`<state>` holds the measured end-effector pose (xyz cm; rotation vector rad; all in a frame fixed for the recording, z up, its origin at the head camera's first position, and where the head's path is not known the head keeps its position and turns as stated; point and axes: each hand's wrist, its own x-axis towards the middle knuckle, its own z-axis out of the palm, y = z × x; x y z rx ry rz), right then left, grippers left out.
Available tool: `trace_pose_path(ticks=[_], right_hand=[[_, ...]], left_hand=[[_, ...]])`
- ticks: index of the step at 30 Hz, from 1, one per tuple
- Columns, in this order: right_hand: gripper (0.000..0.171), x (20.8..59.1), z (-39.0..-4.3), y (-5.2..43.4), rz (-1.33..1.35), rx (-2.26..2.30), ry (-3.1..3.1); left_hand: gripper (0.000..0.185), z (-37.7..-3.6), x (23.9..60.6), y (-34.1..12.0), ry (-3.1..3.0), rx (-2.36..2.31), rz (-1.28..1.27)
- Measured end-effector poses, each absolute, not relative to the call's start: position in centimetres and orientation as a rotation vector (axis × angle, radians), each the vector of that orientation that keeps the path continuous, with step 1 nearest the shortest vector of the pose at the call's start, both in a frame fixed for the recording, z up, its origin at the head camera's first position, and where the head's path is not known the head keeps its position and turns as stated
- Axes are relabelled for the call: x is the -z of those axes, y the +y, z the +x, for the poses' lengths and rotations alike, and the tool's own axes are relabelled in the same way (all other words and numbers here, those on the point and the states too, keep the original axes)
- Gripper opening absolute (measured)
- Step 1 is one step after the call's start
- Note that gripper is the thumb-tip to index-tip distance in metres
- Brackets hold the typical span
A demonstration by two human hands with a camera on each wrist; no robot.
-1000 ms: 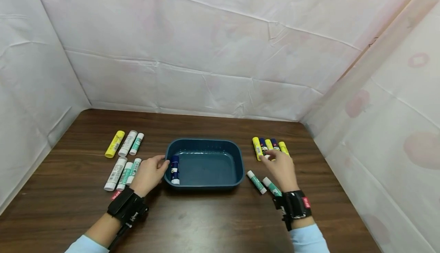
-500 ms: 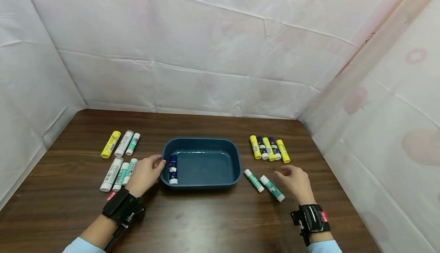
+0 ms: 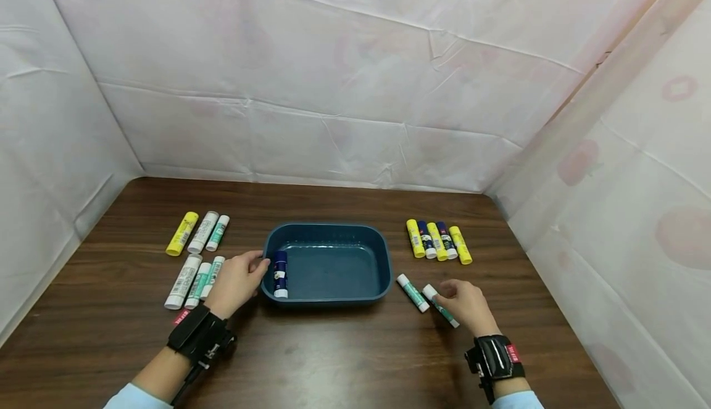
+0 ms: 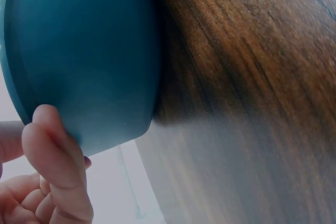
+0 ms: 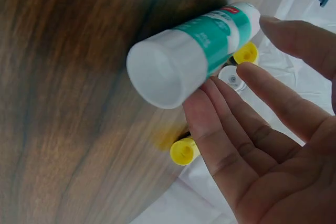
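A dark blue tray (image 3: pixel 328 231) sits mid-table with one blue glue stick (image 3: pixel 281 273) lying at its left end. My left hand (image 3: pixel 240 279) holds the tray's left rim with curled fingers; a fingertip (image 4: pixel 52 129) presses the tray's outer wall (image 4: pixel 84 51). My right hand (image 3: pixel 465 303) lies over a green-and-white glue stick (image 3: pixel 432 292) to the right of the tray. In the right wrist view its fingers (image 5: pixel 236 108) and thumb are spread on either side of that stick (image 5: pixel 194 51) without closing on it.
A second green stick (image 3: pixel 412 292) lies beside the first. Several yellow and blue sticks (image 3: pixel 439 240) lie in a row at the back right. Left of the tray are two groups of three sticks (image 3: pixel 202 231) (image 3: pixel 197 280). White sheeting walls the table (image 3: pixel 333 359) on three sides.
My right hand drew back from the back-right row of sticks and came down over the nearer green stick. My left hand has stayed at the tray's rim.
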<state>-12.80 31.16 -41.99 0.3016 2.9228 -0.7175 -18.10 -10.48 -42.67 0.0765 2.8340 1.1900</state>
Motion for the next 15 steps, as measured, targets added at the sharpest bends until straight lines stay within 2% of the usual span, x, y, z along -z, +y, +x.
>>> trace_pose_path(ticks=[15], right_hand=[[0.031, 42.52, -13.24, 31.15, 0.282, 0.666, 2.872]], left_hand=[[0.042, -18.25, 42.8, -10.54, 2.825, -1.186, 0.071]])
